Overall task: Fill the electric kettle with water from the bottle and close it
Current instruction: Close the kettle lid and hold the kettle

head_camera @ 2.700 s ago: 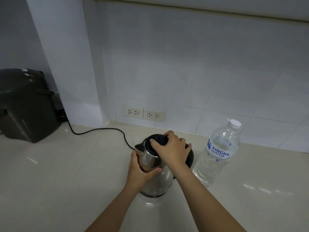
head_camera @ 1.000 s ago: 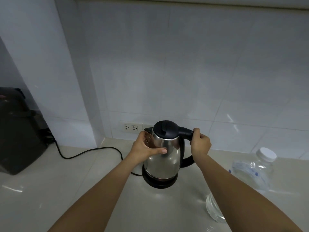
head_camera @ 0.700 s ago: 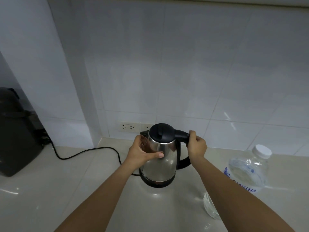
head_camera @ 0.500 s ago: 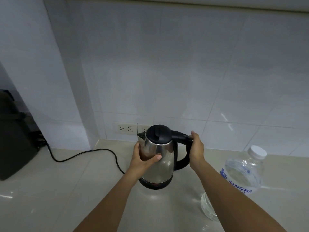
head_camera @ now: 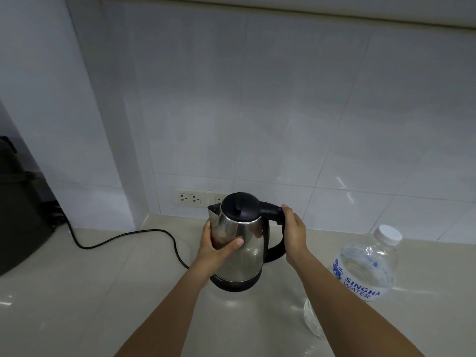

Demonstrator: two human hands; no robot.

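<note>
Both hands, left hand point(head_camera: 219, 247) and right hand point(head_camera: 293, 229), around the lidded kettle point(head_camera: 240, 251).

both arms extended; left hand point(head_camera: 217, 247) cupped, fingers point(head_camera: 235, 244) wrapped; right hand point(head_camera: 293, 229) clenched.

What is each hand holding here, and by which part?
Both hold the stainless steel electric kettle: left hand wraps its metal body below the spout, right hand grips its black handle near the top.

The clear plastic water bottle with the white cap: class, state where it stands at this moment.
In the head view, the clear plastic water bottle stands on the pale countertop at the right, beside the steel electric kettle and just beyond the right forearm.
</note>
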